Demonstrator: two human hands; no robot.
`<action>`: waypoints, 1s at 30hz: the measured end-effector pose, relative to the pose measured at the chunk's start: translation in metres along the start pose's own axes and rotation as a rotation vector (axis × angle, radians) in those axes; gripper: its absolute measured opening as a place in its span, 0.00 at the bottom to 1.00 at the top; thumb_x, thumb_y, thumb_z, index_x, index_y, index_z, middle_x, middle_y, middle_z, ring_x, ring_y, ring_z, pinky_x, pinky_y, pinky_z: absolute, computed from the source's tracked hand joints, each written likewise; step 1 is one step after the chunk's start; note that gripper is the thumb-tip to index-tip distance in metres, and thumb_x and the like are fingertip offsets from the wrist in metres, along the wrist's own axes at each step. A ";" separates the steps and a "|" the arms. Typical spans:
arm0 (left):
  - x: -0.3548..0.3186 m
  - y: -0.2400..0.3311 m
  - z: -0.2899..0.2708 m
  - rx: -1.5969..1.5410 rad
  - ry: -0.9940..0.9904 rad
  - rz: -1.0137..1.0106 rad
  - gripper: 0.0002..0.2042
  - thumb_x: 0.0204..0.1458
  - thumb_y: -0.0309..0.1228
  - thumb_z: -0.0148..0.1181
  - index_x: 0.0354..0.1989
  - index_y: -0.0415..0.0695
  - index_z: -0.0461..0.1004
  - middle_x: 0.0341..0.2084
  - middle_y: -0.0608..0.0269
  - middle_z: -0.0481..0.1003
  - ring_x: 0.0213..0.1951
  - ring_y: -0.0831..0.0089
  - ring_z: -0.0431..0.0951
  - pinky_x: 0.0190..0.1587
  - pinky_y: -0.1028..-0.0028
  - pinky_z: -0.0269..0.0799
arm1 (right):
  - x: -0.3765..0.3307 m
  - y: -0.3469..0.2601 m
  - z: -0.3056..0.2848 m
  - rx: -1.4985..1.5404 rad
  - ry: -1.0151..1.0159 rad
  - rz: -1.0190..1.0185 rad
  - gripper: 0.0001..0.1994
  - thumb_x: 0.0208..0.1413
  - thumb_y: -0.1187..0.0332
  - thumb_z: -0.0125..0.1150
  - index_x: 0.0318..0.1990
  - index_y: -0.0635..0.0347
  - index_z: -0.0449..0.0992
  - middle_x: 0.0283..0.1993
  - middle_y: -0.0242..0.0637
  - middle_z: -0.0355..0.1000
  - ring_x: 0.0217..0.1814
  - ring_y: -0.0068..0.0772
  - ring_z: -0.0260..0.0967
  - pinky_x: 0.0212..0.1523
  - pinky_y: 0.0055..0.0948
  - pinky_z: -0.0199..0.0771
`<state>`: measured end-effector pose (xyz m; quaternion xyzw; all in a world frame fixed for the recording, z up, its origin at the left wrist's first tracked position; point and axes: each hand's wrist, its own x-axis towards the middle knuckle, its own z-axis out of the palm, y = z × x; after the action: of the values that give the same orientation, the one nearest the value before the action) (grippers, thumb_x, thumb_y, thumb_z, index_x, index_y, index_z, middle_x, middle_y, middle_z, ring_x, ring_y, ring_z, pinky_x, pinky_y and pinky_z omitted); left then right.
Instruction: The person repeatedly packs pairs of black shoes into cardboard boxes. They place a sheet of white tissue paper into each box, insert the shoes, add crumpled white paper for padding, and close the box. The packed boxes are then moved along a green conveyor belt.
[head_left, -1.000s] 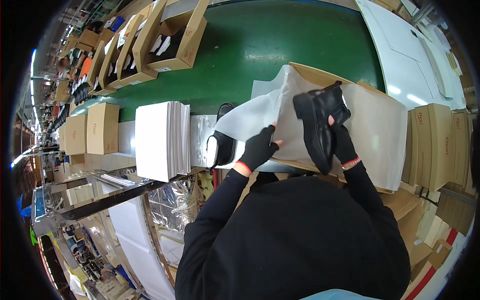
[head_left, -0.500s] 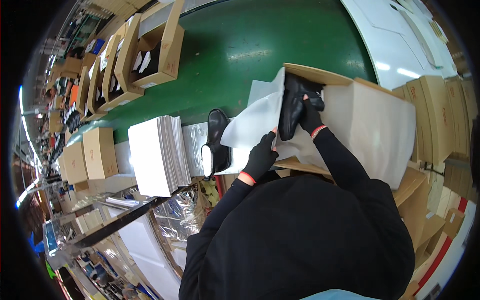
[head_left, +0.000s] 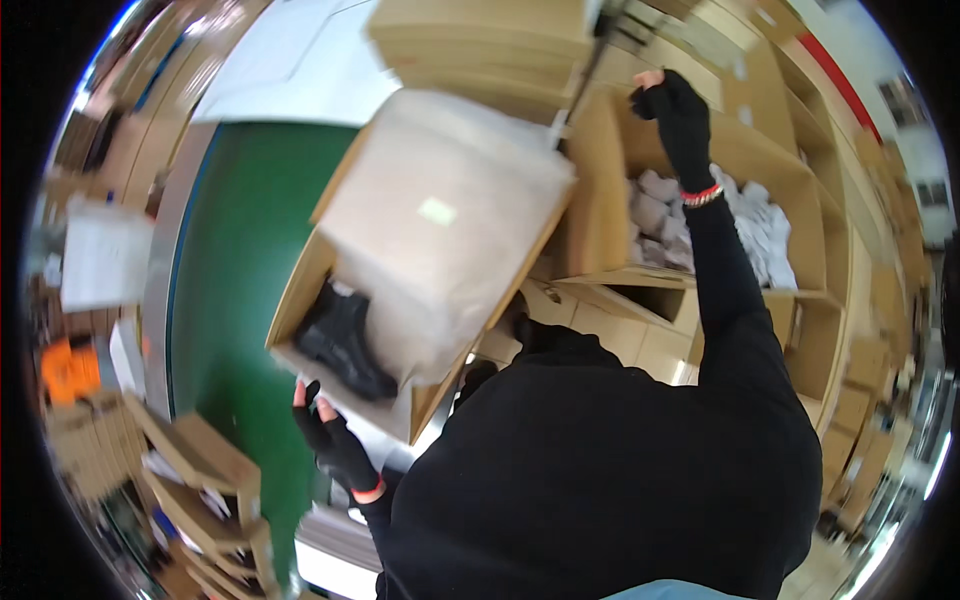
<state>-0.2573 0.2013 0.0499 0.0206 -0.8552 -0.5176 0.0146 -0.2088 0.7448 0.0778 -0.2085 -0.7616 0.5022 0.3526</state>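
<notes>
An open cardboard shoebox (head_left: 294, 293) lies at an angle on the bench, lined with white tissue paper (head_left: 440, 170). A black leather shoe (head_left: 345, 340) rests in its lower left end. My left hand (head_left: 340, 450), in a black fingerless glove, is by that end of the box with fingers apart, holding nothing I can see. At the upper right, my right hand (head_left: 680, 125) is raised above an open carton (head_left: 595, 180) of crumpled white paper wads (head_left: 660, 215). Its fingers are curled in, slightly blurred, and nothing shows in them.
A green bench top (head_left: 250, 210) runs along the left of the shoebox. Stacked brown boxes (head_left: 480, 40) stand beyond it. Several open shoeboxes (head_left: 205, 470) are at the lower left, near a white paper stack (head_left: 335, 565). Wooden shelving (head_left: 825, 235) borders the right.
The view has swung toward the right. My right hand has let go of the shoe and moved out over the carton. My left hand has come away from the tissue paper.
</notes>
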 end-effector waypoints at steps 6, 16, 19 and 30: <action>0.014 0.056 0.104 0.125 -0.265 0.394 0.09 0.59 0.26 0.50 0.43 0.36 0.76 0.30 0.65 0.75 0.30 0.81 0.69 0.32 0.79 0.64 | -0.041 0.186 -0.220 -1.211 -0.435 0.197 0.16 0.46 0.59 0.61 0.38 0.62 0.76 0.35 0.51 0.75 0.39 0.50 0.73 0.39 0.43 0.73; 0.006 0.079 0.167 0.162 -0.546 0.351 0.09 0.58 0.24 0.51 0.43 0.37 0.76 0.28 0.63 0.74 0.29 0.79 0.69 0.32 0.79 0.63 | -0.134 0.293 -0.266 -1.714 -0.587 0.837 0.37 0.22 0.56 0.77 0.47 0.60 0.72 0.45 0.44 0.74 0.50 0.46 0.72 0.50 0.42 0.73; -0.002 0.098 0.182 0.154 -0.522 0.299 0.08 0.57 0.23 0.50 0.41 0.38 0.76 0.24 0.67 0.68 0.24 0.81 0.63 0.29 0.78 0.58 | -0.127 0.300 -0.291 -1.569 -0.598 0.846 0.41 0.18 0.55 0.78 0.48 0.60 0.71 0.48 0.46 0.73 0.52 0.46 0.71 0.54 0.41 0.71; 0.011 0.141 0.190 -0.298 -0.748 0.415 0.45 0.39 0.34 0.72 0.66 0.40 0.52 0.58 0.53 0.61 0.51 0.65 0.69 0.51 0.67 0.66 | -0.047 0.000 -0.097 -0.067 -0.387 0.188 0.47 0.34 0.64 0.78 0.64 0.62 0.57 0.60 0.40 0.63 0.62 0.33 0.61 0.60 0.34 0.62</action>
<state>-0.2798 0.4346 0.0868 -0.3420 -0.7039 -0.5931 -0.1891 -0.1048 0.7729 0.0868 -0.1899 -0.8086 0.5377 0.1445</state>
